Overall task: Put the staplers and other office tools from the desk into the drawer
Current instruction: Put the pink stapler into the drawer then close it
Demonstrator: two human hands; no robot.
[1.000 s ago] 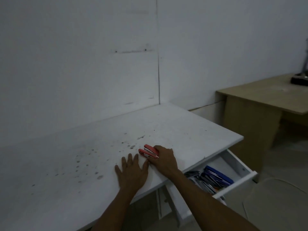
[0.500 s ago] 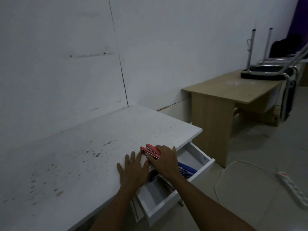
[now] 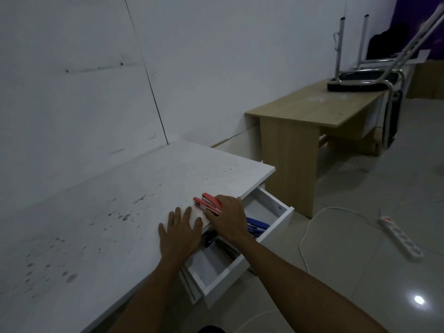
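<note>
Two red staplers [image 3: 206, 205] lie side by side at the front edge of the white desk [image 3: 125, 212]. My right hand [image 3: 228, 218] covers their near ends, fingers curled over them, right above the open white drawer [image 3: 242, 263]. Flat on the desk to the left of the staplers rests my left hand [image 3: 180, 233], fingers spread, holding nothing. Inside the drawer I see blue staplers [image 3: 257, 224] and darker tools, partly hidden by my right forearm.
A wooden desk [image 3: 310, 116] stands to the right with an upturned chair [image 3: 360, 82] on it. A white power strip [image 3: 400, 239] and its cable [image 3: 310, 227] lie on the tiled floor. The wall runs close behind the white desk.
My view has swung right and the drawer shows more fully. My right hand has slid the red staplers toward the desk's front edge above the drawer. My left hand has stayed flat.
</note>
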